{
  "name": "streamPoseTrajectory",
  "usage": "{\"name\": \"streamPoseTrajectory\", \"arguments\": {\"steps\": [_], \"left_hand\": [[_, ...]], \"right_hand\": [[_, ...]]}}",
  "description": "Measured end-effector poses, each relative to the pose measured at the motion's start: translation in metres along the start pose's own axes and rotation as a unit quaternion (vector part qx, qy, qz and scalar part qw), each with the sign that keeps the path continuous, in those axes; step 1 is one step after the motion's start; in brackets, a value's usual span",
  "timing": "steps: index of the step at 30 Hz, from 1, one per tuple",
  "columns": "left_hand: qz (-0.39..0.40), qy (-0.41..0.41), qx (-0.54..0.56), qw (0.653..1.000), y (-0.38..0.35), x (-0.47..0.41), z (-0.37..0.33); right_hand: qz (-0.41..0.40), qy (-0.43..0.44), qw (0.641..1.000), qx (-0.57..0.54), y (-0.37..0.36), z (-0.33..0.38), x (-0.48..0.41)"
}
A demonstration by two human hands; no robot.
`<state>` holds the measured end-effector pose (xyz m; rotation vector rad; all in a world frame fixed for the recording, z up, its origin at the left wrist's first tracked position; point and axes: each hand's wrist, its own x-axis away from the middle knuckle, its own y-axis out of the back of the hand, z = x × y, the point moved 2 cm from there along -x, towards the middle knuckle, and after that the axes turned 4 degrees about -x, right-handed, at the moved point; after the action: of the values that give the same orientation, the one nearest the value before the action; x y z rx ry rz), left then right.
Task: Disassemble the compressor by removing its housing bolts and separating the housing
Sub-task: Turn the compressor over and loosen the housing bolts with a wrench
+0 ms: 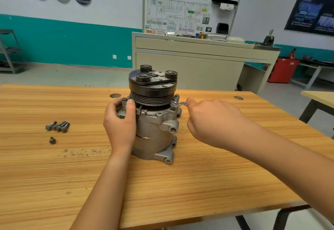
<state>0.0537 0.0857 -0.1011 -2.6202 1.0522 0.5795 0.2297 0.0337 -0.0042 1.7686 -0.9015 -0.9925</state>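
**Wrench may slip off the bolt**

The compressor (pixel 153 126) stands upright on the table (pixel 198 184), with its pulley (pixel 152 94) on top. Your left hand (pixel 120 121) is wrapped around its upper housing and steadies it. Your right hand (pixel 213 121) pinches a small wrench (pixel 178 104), whose head sits at the right flange, beside a raised bolt (pixel 176 96). If the head is not seated fully, it can slip and round the bolt. A hard pull could also tip the compressor, because only one hand holds it.
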Motion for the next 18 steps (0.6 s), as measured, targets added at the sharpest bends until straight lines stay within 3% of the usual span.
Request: {"name": "streamPoseTrajectory", "arguments": {"steps": [8, 14, 18], "left_hand": [[0.006, 0.002, 0.003, 1.000, 0.000, 0.001, 0.000], [0.009, 0.004, 0.008, 1.000, 0.001, 0.001, 0.001], [0.011, 0.001, 0.002, 1.000, 0.001, -0.001, 0.001]], "right_hand": [[0.040, 0.056, 0.987, 0.145, 0.003, 0.020, -0.002], [0.042, 0.079, 0.989, 0.118, 0.000, -0.008, -0.008], [-0.026, 0.098, 0.991, 0.085, -0.018, -0.035, -0.040]]}}
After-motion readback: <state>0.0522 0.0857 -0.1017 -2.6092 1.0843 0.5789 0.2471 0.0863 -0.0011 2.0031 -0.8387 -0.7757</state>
